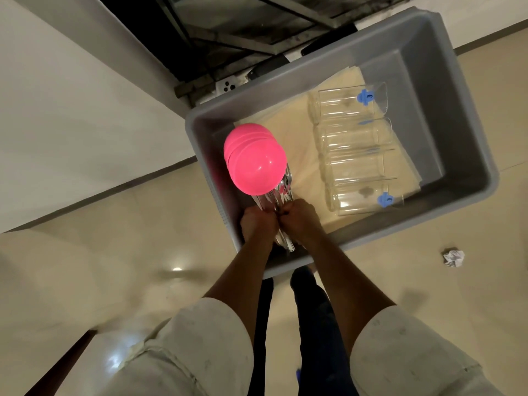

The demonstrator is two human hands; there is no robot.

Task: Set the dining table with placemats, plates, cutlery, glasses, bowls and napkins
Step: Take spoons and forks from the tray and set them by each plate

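Observation:
A grey plastic tub (457, 90) stands on the floor in front of me. Inside it, a stack of pink bowls (255, 158) lies upside down at the left, above a bundle of metal cutlery (281, 190). My left hand (257, 224) and my right hand (300, 221) are side by side at the tub's near left corner, both gripping the cutlery bundle by its handles. Several clear glasses (354, 150) with blue stickers lie on their sides in a row at the right. They rest on cream placemats (291, 121) covering the tub's bottom.
A crumpled white paper (453, 257) lies on the beige tiled floor to the right of the tub. A white wall (71, 95) runs along the left, and a dark metal frame with glass (243, 27) stands behind the tub.

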